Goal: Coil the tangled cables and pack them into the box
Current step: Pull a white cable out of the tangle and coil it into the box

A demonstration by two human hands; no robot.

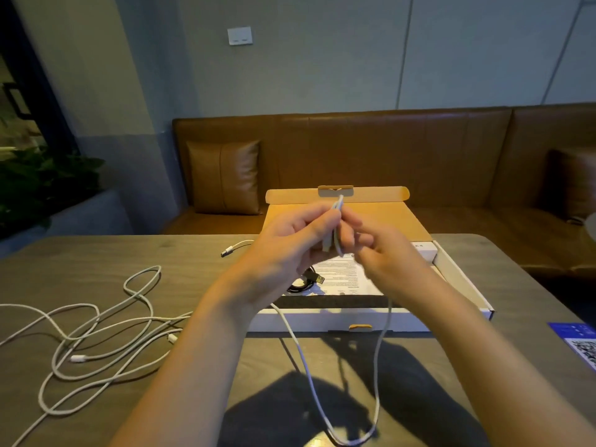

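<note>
A white cable (309,382) hangs in a long loop from both my hands, down toward the table's near edge. My left hand (290,246) pinches its folded strands, which stick up above my fingers. My right hand (387,256), slightly blurred, grips the same strands just to the right. Both hands are raised over the open flat box (464,279), whose lid stands up at the back. In the box lie a coiled black USB cable (306,280) and a printed sheet (342,275). More white cables (96,337) lie tangled on the table at left.
A loose white plug end (230,250) lies on the wooden table (80,253) left of the box. A blue card with a QR code (580,343) sits at the right edge. A brown leather bench with cushions runs behind the table.
</note>
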